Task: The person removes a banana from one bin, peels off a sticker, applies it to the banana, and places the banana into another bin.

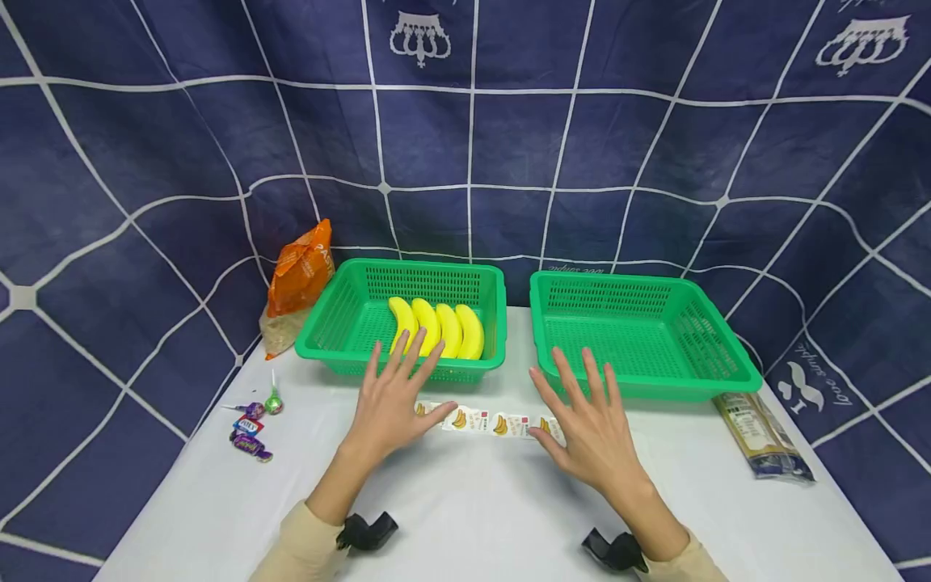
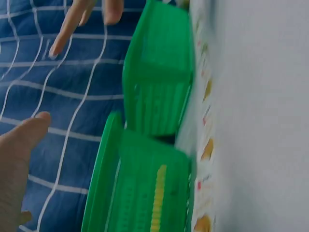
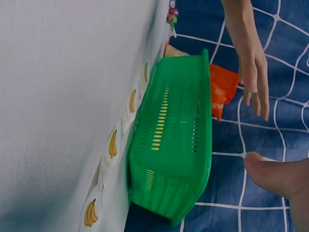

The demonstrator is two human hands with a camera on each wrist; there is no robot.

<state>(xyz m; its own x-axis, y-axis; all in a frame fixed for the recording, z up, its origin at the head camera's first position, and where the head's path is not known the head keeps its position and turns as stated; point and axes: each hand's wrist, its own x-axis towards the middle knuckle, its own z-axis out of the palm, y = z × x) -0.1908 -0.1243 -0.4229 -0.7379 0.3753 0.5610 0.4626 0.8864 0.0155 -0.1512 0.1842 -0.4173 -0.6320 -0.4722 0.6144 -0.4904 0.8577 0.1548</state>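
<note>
My left hand [image 1: 388, 404] is spread in front of the left green basket [image 1: 407, 370], fingertips overlapping its near rim in the head view. Inside that basket several yellow bananas [image 1: 449, 330] lie side by side. My right hand [image 1: 592, 424] is spread too, before the front left corner of the right green basket [image 1: 647, 386]. Neither hand holds anything. A row of white cards with banana pictures [image 1: 509, 424] lies on the table between and partly behind the hands. The left wrist view shows a thumb [image 2: 24, 137] and the other hand's fingers above.
An orange and clear bag [image 1: 298, 283] stands left of the left basket. Lollipops [image 1: 273, 400] and wrapped candies [image 1: 250, 440] lie at the table's left side. A flat plastic packet [image 1: 764, 436] sits by the right edge. A blue gridded cloth [image 1: 502, 145] hangs behind.
</note>
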